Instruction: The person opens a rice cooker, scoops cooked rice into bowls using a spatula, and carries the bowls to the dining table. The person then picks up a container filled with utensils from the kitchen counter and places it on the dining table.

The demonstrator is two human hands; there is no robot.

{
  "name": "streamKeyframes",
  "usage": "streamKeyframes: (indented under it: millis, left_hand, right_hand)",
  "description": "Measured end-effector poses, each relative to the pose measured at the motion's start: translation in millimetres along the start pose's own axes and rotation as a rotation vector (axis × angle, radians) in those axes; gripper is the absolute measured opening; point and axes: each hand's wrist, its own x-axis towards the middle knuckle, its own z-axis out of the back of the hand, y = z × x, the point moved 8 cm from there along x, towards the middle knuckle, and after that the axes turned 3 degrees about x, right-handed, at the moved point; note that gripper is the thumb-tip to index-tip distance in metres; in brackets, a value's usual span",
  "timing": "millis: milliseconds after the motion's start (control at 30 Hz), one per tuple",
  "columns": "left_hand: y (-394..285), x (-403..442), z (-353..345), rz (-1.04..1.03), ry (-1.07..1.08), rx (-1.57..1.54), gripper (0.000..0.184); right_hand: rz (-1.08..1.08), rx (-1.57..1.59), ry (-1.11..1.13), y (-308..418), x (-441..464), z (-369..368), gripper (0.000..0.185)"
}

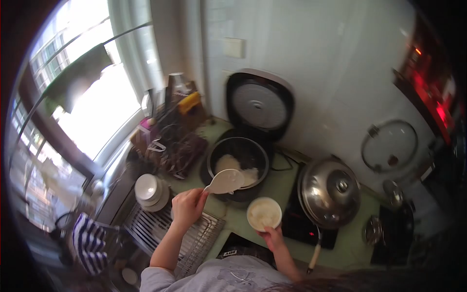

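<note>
A white paddle (226, 181) is gripped by its handle in my left hand (188, 207), its broad head over the near edge of the open rice cooker. Inside the cooker pot (262, 152) lies some white rice (227, 163), partly hidden by the paddle. My right hand (272, 237) holds a white bowl (251, 222) from below and the near side, with pale food (264, 214) in it. The bowl is just right of and nearer than the cooker. The cooker's lid (260, 108) stands raised behind the pot.
A lidded metal pan (332, 194) sits on the cooktop at right, its handle (315, 252) pointing nearer. Stacked white bowls (148, 187) stand by a metal rack (197, 243) at left. Utensils and a knife block (193, 109) occupy the back left corner.
</note>
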Motion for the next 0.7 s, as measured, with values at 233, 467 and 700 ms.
streamKeyframes:
  millis: [233, 467, 700]
  left_hand:
    - [182.7, -100.9, 43.4, 0.703, -0.334, -0.237, 0.024]
    - [333.3, -144.7, 38.8, 1.180, -0.216, 0.113, 0.041]
    - [344.0, -125.5, 33.7, 1.157, -0.179, 0.309, 0.021]
  right_hand:
    - [-0.258, 0.048, 0.006, -78.0, 11.8, 48.7, 0.058]
    - [-0.207, -0.034, -0.002, -91.7, 47.7, 74.9, 0.053]
    - [-0.287, 0.009, -0.156, -85.6, 29.9, 76.9, 0.040]
